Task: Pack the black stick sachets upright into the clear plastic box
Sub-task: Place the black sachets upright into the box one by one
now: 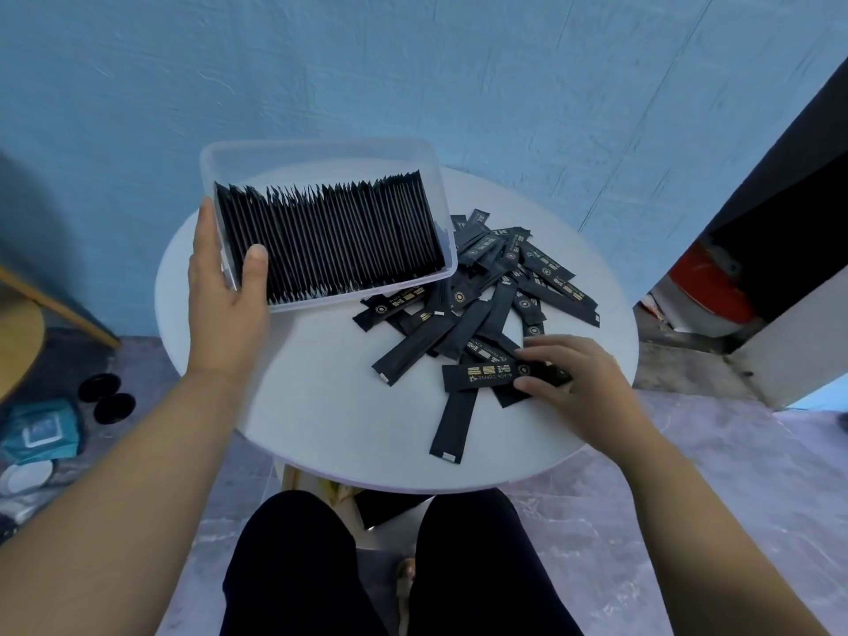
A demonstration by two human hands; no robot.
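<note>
The clear plastic box is tilted toward me at the table's far left, filled with a dense row of black stick sachets standing on edge. My left hand grips the box's near left corner, thumb inside over the rim. A loose pile of black sachets with gold print lies on the table to the right of the box. My right hand pinches one flat sachet at the pile's near edge, fingers on top and thumb at its side.
The round white table stands against a blue wall. A single sachet lies near the front edge. Below are my dark-trousered knees, a black packet on the floor, teal packaging and two black discs at left, and a red object at right.
</note>
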